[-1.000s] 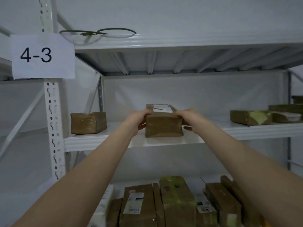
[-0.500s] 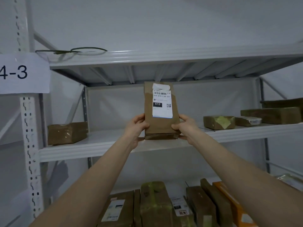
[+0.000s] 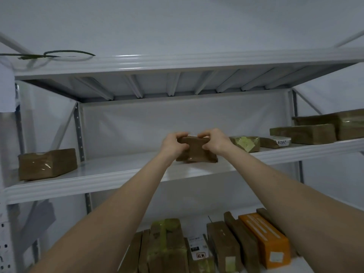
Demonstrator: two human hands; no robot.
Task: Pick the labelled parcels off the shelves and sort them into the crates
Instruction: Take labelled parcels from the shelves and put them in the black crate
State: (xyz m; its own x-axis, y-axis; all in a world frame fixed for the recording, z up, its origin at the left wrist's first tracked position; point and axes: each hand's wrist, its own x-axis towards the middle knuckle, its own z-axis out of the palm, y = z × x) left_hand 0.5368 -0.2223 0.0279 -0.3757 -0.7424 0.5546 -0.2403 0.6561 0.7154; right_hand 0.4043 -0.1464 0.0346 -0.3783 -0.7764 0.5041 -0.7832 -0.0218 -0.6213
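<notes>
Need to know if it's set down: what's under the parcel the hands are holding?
The brown parcel appears to sit on the white middle shelf, gripped at its top by the left hand and right hand. Nothing else shows beneath it; its underside is hidden.

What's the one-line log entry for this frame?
left hand: grips brown parcel | right hand: grips same parcel | parcel: on middle shelf, label not visible | crates: not in view

Left hand [image 3: 173, 145] and right hand [image 3: 215, 142] grip a brown parcel [image 3: 195, 150] resting on the white shelf [image 3: 126, 174].
</notes>
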